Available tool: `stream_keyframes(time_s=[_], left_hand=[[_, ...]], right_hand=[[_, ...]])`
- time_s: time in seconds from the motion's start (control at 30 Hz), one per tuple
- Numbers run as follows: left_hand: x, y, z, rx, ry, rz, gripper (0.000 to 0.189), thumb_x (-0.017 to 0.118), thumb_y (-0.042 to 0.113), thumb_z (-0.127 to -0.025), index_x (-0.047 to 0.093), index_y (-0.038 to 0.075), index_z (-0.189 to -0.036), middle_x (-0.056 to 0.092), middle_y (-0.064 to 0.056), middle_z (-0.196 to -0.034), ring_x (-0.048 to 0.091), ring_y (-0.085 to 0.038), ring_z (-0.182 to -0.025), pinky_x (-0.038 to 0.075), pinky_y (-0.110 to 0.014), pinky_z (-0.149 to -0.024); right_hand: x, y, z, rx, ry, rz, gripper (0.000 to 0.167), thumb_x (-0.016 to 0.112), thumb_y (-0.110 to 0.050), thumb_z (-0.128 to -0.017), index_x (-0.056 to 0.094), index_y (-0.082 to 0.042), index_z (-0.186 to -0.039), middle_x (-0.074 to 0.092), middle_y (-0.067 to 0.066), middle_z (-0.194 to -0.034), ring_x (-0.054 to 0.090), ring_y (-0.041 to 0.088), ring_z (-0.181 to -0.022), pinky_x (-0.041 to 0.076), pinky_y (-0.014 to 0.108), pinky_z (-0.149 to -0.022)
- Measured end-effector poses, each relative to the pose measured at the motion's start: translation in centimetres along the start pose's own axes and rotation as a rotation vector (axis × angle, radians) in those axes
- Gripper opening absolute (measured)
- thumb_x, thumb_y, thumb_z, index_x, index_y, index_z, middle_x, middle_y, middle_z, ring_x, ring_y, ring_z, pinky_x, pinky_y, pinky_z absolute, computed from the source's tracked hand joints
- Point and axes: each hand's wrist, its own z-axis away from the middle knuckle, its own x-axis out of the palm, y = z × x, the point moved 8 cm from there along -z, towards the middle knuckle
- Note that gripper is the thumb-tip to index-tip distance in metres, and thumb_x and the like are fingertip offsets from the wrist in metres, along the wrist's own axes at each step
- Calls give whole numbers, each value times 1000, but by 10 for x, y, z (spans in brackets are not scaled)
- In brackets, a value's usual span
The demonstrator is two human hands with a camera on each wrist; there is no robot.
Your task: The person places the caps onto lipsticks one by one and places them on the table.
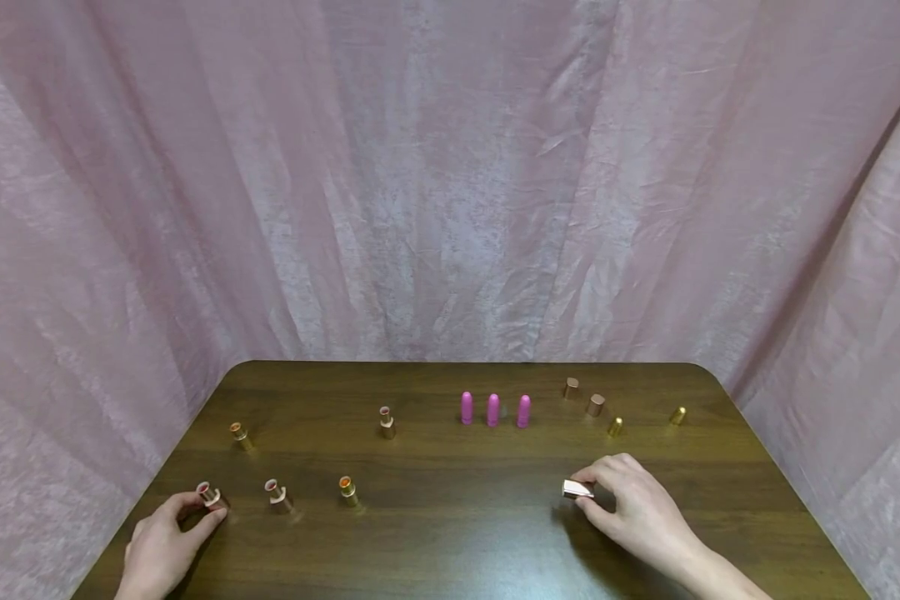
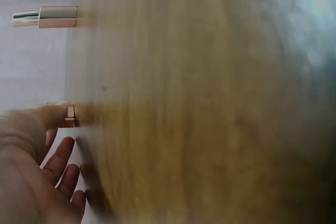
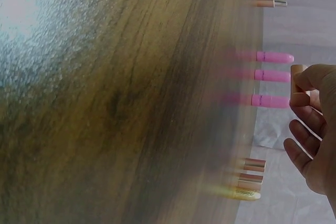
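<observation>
At the table's left front, my left hand [image 1: 163, 540] pinches an uncapped rose-gold lipstick [image 1: 213, 498] between thumb and fingers. The lipstick stands upright on the wood, its red tip showing. Fingers partly cover its base in the left wrist view. Just right of it stands a similar uncapped lipstick [image 1: 277, 495]. Over the right side of the table, my right hand [image 1: 637, 510] holds a shiny rose-gold lipstick cap [image 1: 576, 489] on its side, with thumb and fingertips. The right wrist view shows the cap [image 3: 297, 85] raised above the tabletop, the other fingers loosely bent.
Gold uncapped lipsticks stand at the left [image 1: 241, 436] and centre left [image 1: 348, 490]; another rose-gold lipstick [image 1: 387, 422] is behind. Three pink tubes [image 1: 492, 410] stand in a row. Behind my right hand are rose-gold caps [image 1: 596, 406] and gold caps [image 1: 616, 427]. A pink curtain [image 1: 450, 183] surrounds the table.
</observation>
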Motion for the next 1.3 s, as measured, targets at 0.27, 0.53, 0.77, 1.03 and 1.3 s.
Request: stream_keyframes(time_s=[0.27, 0.53, 0.77, 1.03, 1.3], left_hand=[[-20, 25, 2, 53, -65, 100, 58, 68, 45, -98, 55, -5, -125, 58, -34, -129, 53, -51, -118, 45, -59, -86], [-46, 137, 15, 356, 90, 54, 25, 84, 26, -86, 69, 17, -105, 70, -7, -108, 58, -31, -105, 43, -46, -81], [-32, 221, 32, 652, 155, 20, 31, 88, 17, -77, 69, 33, -95, 64, 23, -91, 59, -16, -96, 40, -49, -92], [-2, 271, 44, 829, 123, -22, 27, 86, 19, -75, 68, 31, -91, 59, 24, -88, 56, -8, -93, 45, -44, -92], [24, 314, 52, 945, 97, -32, 24, 84, 20, -76, 67, 29, -91, 63, 21, -92, 57, -7, -94, 46, -40, -95]], right_hand=[[-4, 0, -1, 9, 8, 8, 35, 89, -16, -75, 72, -37, -98, 62, -31, -98, 58, 1, -96, 50, 31, -78], [-9, -3, -2, -5, 24, 7, 35, 89, -16, -76, 72, -37, -97, 62, -31, -98, 57, 1, -98, 47, 26, -80], [-10, -9, -3, -32, 35, -9, 35, 89, -16, -75, 72, -36, -98, 63, -30, -98, 58, 2, -98, 41, 18, -84], [-9, -14, -6, -48, 38, -20, 34, 88, -16, -76, 72, -35, -99, 63, -29, -98, 58, 3, -98, 41, 19, -84], [-9, -27, -17, -82, 61, -63, 35, 90, -14, -74, 73, -32, -99, 64, -24, -101, 57, 4, -98, 40, 18, -84]])
